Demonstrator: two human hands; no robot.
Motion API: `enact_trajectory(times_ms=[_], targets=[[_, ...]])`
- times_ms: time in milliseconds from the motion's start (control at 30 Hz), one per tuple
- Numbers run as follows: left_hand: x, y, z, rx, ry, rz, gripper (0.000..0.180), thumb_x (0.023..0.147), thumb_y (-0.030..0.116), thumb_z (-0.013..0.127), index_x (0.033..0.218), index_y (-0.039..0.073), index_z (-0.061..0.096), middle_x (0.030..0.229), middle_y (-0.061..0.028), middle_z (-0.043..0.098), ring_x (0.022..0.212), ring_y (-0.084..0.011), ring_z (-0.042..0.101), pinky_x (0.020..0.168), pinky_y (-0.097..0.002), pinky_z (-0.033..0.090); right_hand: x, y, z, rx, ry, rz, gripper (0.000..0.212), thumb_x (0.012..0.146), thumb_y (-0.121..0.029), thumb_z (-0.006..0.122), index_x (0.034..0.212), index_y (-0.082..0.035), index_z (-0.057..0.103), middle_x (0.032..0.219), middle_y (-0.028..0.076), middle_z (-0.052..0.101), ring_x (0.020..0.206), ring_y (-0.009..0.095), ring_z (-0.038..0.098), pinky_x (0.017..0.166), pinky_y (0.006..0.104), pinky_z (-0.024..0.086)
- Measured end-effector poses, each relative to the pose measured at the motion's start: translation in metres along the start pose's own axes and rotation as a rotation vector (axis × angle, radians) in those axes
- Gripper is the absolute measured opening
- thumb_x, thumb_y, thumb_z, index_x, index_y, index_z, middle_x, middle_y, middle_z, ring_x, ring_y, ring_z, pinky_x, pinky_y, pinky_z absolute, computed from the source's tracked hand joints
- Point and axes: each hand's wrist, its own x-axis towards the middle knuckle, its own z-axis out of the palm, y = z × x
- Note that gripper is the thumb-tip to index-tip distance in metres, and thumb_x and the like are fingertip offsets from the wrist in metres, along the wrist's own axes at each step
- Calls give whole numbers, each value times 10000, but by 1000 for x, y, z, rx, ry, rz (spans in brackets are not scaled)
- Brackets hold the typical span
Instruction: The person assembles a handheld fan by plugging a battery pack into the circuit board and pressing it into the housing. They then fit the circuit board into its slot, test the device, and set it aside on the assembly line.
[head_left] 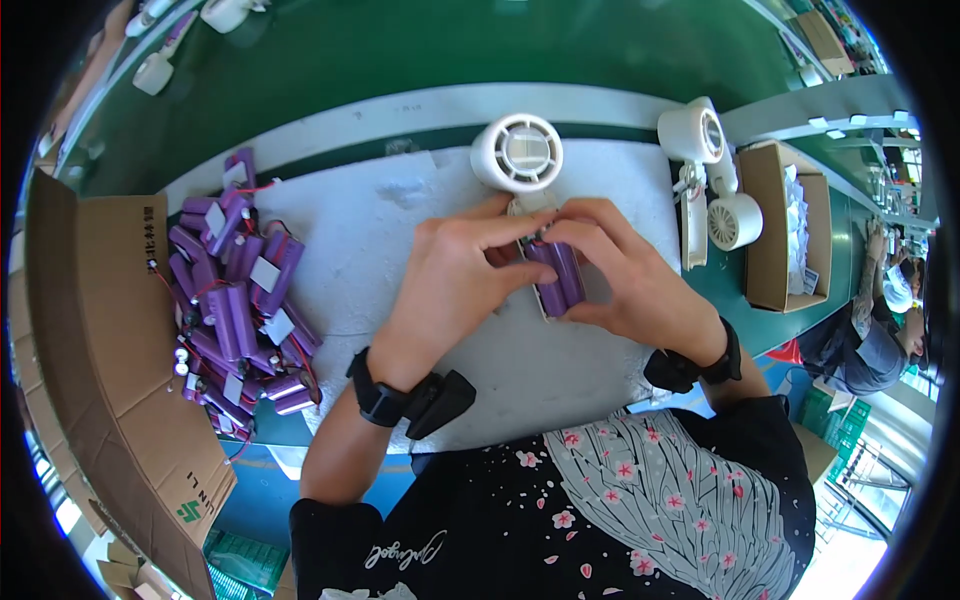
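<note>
In front of me a white handheld fan (487,160) lies with its round grille away from me and its handle toward me. A purple battery pack (559,282) of paired cells sits at the opened handle, between my two hands. My left hand (452,272) is closed, its thumb on the pack's upper left side and its fingers at the fan's neck. Closed from the other side, my right hand (632,282) has its thumb at the pack's lower end and its fingertips near the top. The small parts under the fingertips are mostly hidden.
A pale foam mat (370,215) covers the green bench. To the left lies a heap of purple battery packs (232,320) with red wires, beside a cardboard box (110,330). More white fans (690,135) and a carton of bagged parts (755,235) stand at right. A person (875,345) sits farther right.
</note>
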Motion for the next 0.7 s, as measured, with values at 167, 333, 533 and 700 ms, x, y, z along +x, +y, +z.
enact_trajectory(times_ms=[167,333,533,700], targets=[[-4,-3,6,-96,-10,-36,506,648,40,835,1135,70,699,887,-95,705,683,-137,664,630,-268,530,-10,10,1,58,-52,-26,693,577,11,840,1215,-65,580,1282,133,464,1121,313,549,896,383,529],[-3,-5,5,-112,-2,-13,504,658,38,828,1142,86,698,850,-81,698,659,-131,650,625,-266,527,-16,5,1,-80,-59,-86,700,596,-25,842,1247,-57,586,1312,139,474,1138,314,545,902,388,529],[1,-12,3,-130,25,34,486,681,26,814,1148,102,702,838,-68,699,653,-101,637,620,-252,528,-12,-7,3,-347,12,-155,689,607,-62,846,1247,-48,593,1334,152,480,1148,327,548,922,398,518],[-2,-18,7,-91,151,90,501,716,14,780,1197,93,663,1031,-104,663,762,-154,646,648,-268,532,1,-5,2,-360,-9,-167,675,620,-66,837,1247,-43,589,1342,161,473,1162,337,540,946,400,502]])
